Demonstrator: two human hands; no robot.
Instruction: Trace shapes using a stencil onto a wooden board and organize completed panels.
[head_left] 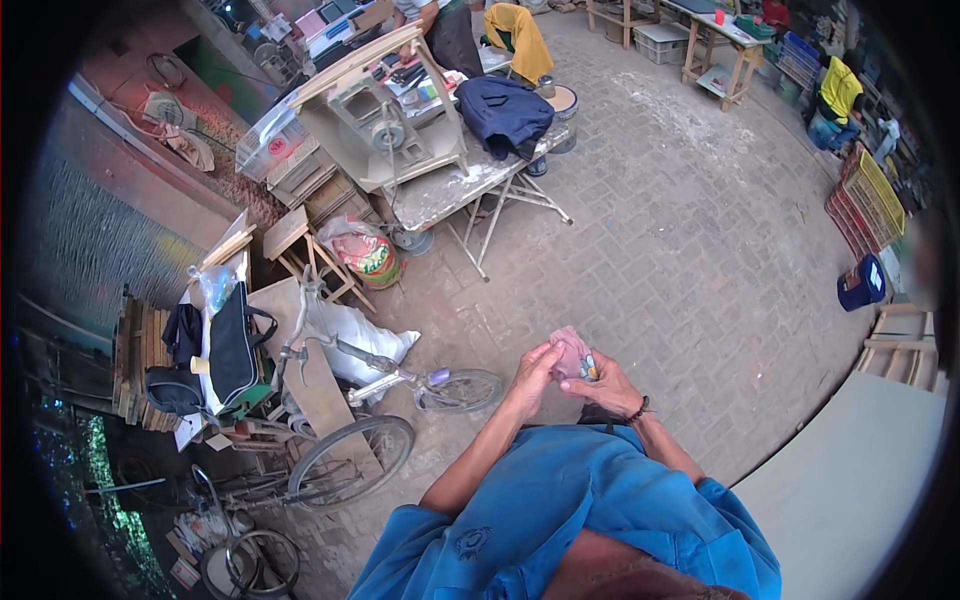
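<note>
In front of my chest, my left hand pinches the left side of a crumpled pink cloth. My right hand, with a dark bracelet at the wrist, has its fingers closed round the cloth's other side. A small multicoloured patch shows beside the right fingers; whether it belongs to the cloth or is a separate thing, I cannot tell. Both hands are close together over the brick floor, and the cloth hangs between them.
Left of me stands a bicycle by a white sack. Ahead is a folding table with a dark blue jacket; a person is behind it. A pale board lies at right, near a blue bucket.
</note>
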